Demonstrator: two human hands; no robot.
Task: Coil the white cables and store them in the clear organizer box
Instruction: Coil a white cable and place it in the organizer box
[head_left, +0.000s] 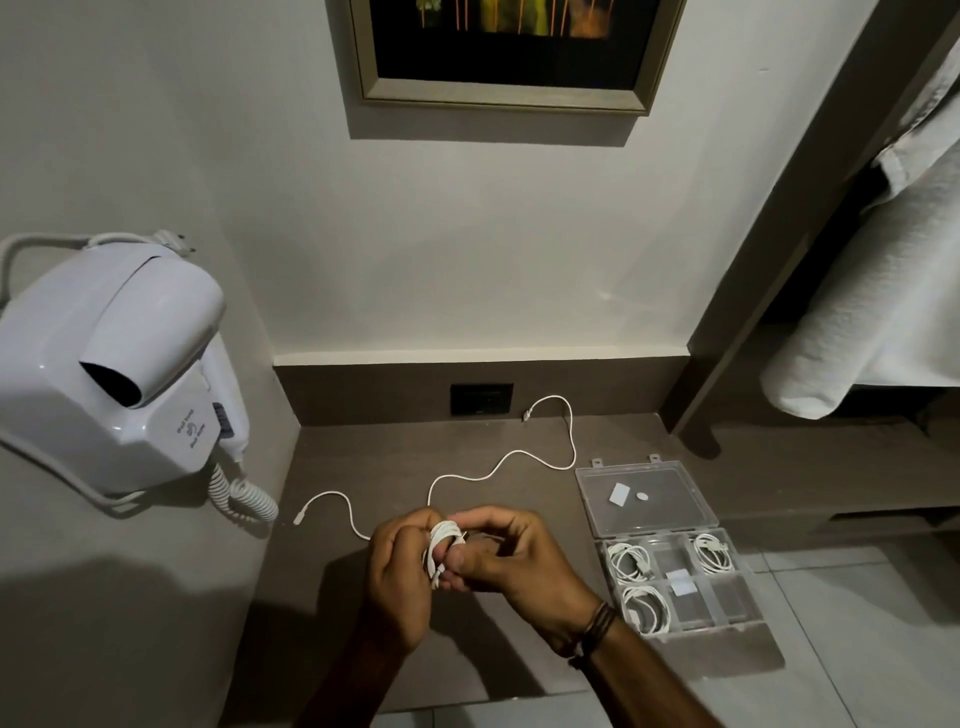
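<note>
— Hands were both closed on one small coil (441, 543), weren't they?

— Yes. The left hand (400, 577) had its fingers curled round the white bundle, and the right hand (511, 556) pinched it from the other side, thumb pressed in. Two loose tails ran off across the dark counter (332, 457): a short one ending in a plug (297, 518), and a long one snaking back to a connector (527, 414) near the wall socket (481, 399).

— How should that winding go?

— I'd say keep the loops even and snug, draw the long tail in gently, and hold the bundle tight so it doesn't spring apart.

— And the organizer box (748, 613)?

— Open, just right of the hands, lid laid back. Three compartments already held coiled cables (630, 563); others looked free. The hair dryer (109, 364) and its curly cord (244, 499) hung to the left, clear of the work.
</note>
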